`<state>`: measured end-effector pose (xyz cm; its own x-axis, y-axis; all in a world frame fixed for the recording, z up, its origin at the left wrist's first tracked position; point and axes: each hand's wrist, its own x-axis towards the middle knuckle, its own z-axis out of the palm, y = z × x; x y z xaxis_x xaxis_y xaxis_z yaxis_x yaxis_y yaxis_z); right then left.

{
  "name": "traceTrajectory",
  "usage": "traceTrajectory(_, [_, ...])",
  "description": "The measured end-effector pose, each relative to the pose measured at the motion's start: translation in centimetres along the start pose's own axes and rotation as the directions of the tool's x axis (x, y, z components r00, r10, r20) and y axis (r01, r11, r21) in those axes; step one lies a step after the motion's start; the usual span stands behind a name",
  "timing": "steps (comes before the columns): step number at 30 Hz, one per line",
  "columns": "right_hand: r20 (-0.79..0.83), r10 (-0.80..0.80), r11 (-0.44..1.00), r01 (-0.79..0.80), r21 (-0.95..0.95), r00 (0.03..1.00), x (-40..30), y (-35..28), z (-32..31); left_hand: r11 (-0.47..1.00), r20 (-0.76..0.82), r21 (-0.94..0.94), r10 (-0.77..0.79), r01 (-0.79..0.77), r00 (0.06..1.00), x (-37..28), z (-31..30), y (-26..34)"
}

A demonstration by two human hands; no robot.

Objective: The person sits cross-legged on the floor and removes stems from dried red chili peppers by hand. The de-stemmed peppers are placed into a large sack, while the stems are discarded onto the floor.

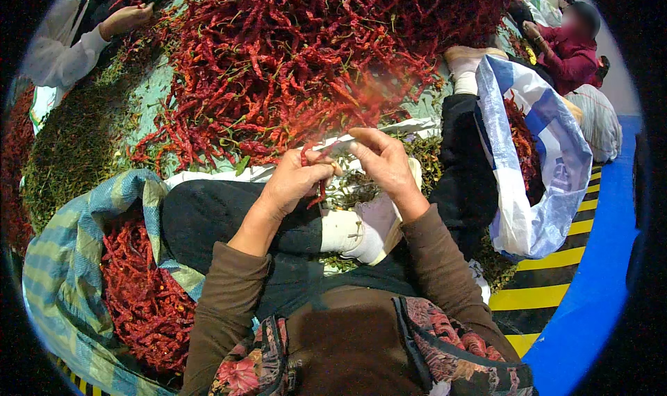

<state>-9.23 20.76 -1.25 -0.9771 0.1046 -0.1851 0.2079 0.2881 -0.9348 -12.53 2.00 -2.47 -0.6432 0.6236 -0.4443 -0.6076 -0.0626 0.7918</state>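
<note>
My left hand (297, 180) is closed around at least one dried red chilli (319, 193), whose wrinkled end hangs below the fingers. Another red piece pokes up by its forefinger. Facing it, my right hand (383, 161) has thumb and forefinger curved towards the left fingertips. A blurred reddish strip lies between the two hands, and whether the right fingers pinch it is unclear. Just beyond both hands spreads a large heap of dried red chillies (292, 73), many with pale green stalks. Under the hands are stem scraps (354, 190) and my white shoe (372, 229).
On the left, a striped woven sack (68, 271) holds red chillies (146, 297). A white-and-blue sack (563, 151) with chillies inside stands on the right. Dark stem waste (73, 156) is piled at the left. Other people's hand (125, 21) and maroon sleeve (565, 57) appear above.
</note>
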Motion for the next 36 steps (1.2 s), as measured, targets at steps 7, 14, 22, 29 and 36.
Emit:
traceTrajectory(7, [0.352, 0.202, 0.878, -0.328, 0.348, 0.914, 0.2, 0.6, 0.6, 0.995, 0.189, -0.068, -0.056, 0.07, 0.98, -0.6, 0.4, 0.4])
traceTrajectory(14, [0.524, 0.189, 0.675, -0.497, 0.545, 0.831, -0.7, -0.4, -0.8, 0.894, -0.307, 0.37, 0.374, -0.252, 0.875, 1.9, -2.3, -3.5])
traceTrajectory(22, [0.244, -0.217, 0.737, 0.322, -0.594, 0.945, -0.9, 3.4, 1.6, 0.914, -0.481, -0.287, 0.121, -0.286, 0.869, 0.5, -3.0, 0.4])
traceTrajectory(29, [0.269, -0.143, 0.582, 0.301, -0.756, 0.953, -1.2, 5.0, 3.9, 0.927, -0.444, -0.271, 0.118, -0.259, 0.888, 0.2, -2.8, 0.3])
traceTrajectory(36, [0.197, 0.436, 0.89, -0.453, 0.053, 0.878, -0.9, 2.3, -1.4, 0.998, -0.254, -0.019, 0.051, -0.058, 0.966, 0.2, -2.0, 0.1])
